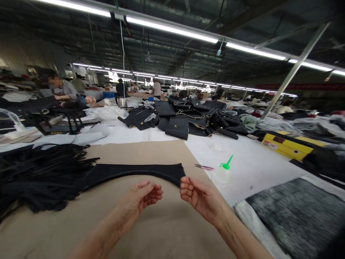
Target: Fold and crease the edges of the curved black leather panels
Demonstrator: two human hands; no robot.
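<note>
A long curved black strap [134, 172] lies flat on a brown board [161, 223] in front of me. My right hand [199, 198] is palm up with loosely curled fingers, and its fingertips are right at the strap's right end. It does not seem to be gripping the strap. My left hand [142, 197] hovers just below the strap's middle, fingers half curled and apart from the thumb, with nothing in it. A heap of more black straps [37, 176] lies on the board to the left.
A clear squeeze bottle with a green nozzle [223, 171] and small pink snips [203, 167] sit on the white table to my right. A grey-black mat [293, 212] is at near right, a yellow box [288, 147] behind it. Black bag parts [185, 120] are piled farther back, and people work at the back left.
</note>
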